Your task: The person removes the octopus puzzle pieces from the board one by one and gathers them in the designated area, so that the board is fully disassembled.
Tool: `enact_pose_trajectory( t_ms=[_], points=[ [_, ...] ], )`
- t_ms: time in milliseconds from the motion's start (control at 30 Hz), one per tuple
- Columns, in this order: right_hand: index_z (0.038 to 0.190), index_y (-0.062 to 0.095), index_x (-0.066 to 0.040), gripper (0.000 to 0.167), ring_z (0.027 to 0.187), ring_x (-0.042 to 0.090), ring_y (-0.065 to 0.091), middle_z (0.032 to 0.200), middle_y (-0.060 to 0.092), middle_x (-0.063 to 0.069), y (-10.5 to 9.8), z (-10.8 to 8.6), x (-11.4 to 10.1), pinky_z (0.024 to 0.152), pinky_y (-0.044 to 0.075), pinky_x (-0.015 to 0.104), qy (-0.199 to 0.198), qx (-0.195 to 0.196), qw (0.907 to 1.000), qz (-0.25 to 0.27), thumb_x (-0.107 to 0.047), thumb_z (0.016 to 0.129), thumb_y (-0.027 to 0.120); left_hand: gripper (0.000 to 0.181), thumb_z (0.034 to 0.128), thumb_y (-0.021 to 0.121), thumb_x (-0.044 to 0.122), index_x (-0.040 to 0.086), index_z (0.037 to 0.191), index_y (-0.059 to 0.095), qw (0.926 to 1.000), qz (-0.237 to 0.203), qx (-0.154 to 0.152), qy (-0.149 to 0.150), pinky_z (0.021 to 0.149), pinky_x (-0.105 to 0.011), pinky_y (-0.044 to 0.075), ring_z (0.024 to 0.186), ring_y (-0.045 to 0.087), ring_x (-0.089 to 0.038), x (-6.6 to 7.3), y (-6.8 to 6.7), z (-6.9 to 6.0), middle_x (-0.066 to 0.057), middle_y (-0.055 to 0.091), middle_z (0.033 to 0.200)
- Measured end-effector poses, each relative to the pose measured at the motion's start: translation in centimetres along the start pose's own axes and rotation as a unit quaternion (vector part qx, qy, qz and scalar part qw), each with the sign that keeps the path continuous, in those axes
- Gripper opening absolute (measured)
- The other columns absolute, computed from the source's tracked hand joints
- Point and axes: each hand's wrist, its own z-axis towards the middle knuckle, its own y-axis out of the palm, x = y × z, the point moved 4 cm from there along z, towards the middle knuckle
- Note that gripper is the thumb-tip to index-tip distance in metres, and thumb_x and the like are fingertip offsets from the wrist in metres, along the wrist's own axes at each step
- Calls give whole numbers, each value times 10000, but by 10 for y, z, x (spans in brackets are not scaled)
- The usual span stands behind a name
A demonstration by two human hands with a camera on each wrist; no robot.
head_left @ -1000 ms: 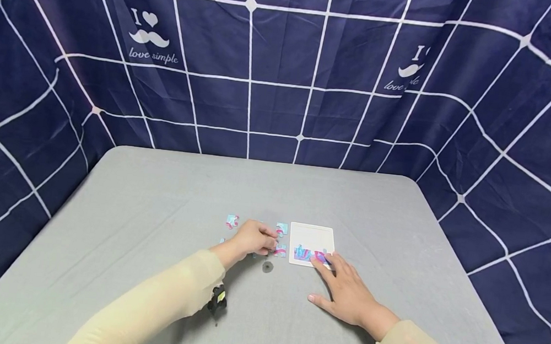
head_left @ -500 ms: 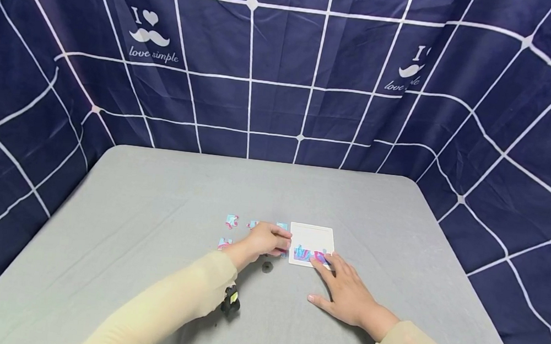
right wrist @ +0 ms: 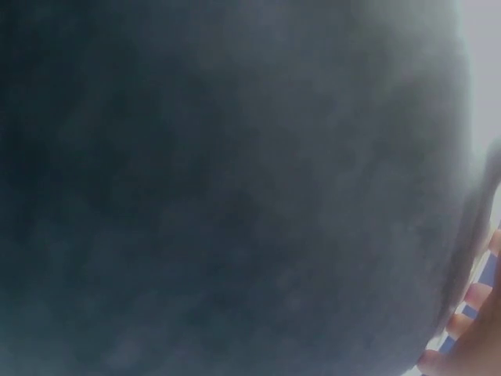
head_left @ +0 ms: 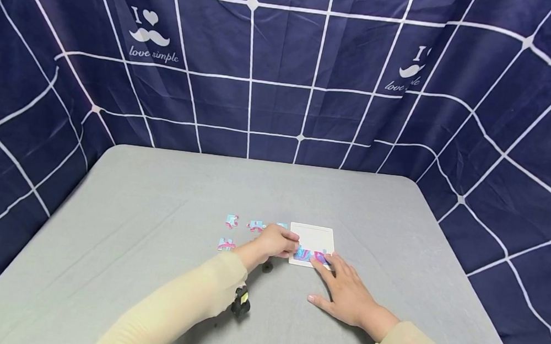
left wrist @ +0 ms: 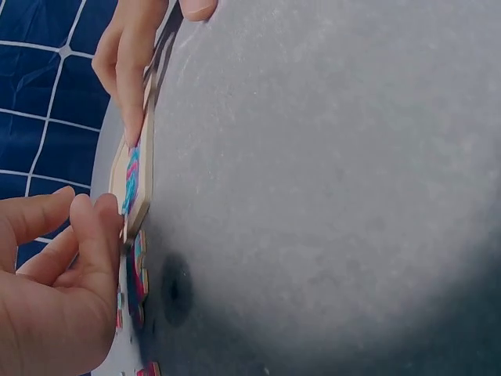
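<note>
A shallow white puzzle tray [head_left: 313, 235] lies on the table, with joined blue and pink puzzle pieces [head_left: 303, 253] along its near side. At the tray's left edge, my left hand [head_left: 273, 242] has its fingers and thumb drawn together in a pinch. The puzzle piece it appears to hold is almost wholly covered by the fingers, also in the left wrist view. My right hand [head_left: 347, 296] lies with fingers extended, their tips resting on the joined pieces at the tray's near right. Its thumb is spread out on the table.
Left of the tray lie loose puzzle pieces, among them one far left [head_left: 232, 221], a middle one [head_left: 256, 226] and a near one [head_left: 226, 244]. Others are partly behind my left hand. A dark round spot [head_left: 267, 267] marks the grey table [head_left: 178, 201]. Blue gridded curtains [head_left: 277, 105] surround it.
My left hand has moved right, from among the loose pieces to the tray's left edge, uncovering pieces behind it. The right hand has stayed on the tray.
</note>
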Motion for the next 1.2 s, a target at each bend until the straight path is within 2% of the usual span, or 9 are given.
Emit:
enact_pose_trajectory(
  t_ms=[300, 433, 633, 933, 1200],
  points=[
    [1445, 405, -94, 761, 1310, 466, 302, 1363, 388, 240, -1, 0, -1, 1009, 317, 620, -142, 185, 9997, 33, -550, 870, 609, 179, 861, 664, -27, -38, 1036, 697, 9998, 196, 100, 32, 587, -209, 536, 653, 579, -118, 4, 2, -2, -85, 680, 836],
    [1437, 414, -82, 757, 1299, 474, 311, 1358, 391, 248, -1, 0, 0, 994, 325, 627, -181, 263, 9995, 49, -539, 869, 618, 169, 866, 659, -25, -31, 1029, 703, 9994, 339, 107, 21, 619, -236, 556, 680, 595, -129, 6, 3, -2, -81, 679, 848],
    [1449, 400, -99, 761, 1319, 461, 289, 1371, 380, 240, 1, -1, 1, 1009, 311, 626, -116, 160, 9998, -13, -565, 878, 588, 158, 869, 654, -26, -14, 1015, 711, 9986, 520, 118, 15, 655, -278, 571, 731, 597, -134, 7, 5, -1, -65, 673, 871],
    [1428, 423, -84, 756, 1294, 472, 311, 1352, 391, 239, 3, -1, 3, 984, 327, 631, -235, 334, 9992, 27, -562, 869, 601, 164, 879, 643, -23, -25, 1032, 699, 9992, 373, 69, -80, 631, -277, 569, 692, 592, -132, 10, 4, 1, -90, 684, 881],
    [1462, 384, -125, 777, 1333, 437, 268, 1390, 367, 222, 9, -1, 8, 1027, 297, 609, -95, 110, 9999, -3, -595, 871, 572, 190, 837, 649, -92, -46, 1016, 694, 9995, 174, 260, 1, 582, -237, 560, 616, 596, -111, 9, 5, -1, -100, 694, 874]
  ],
)
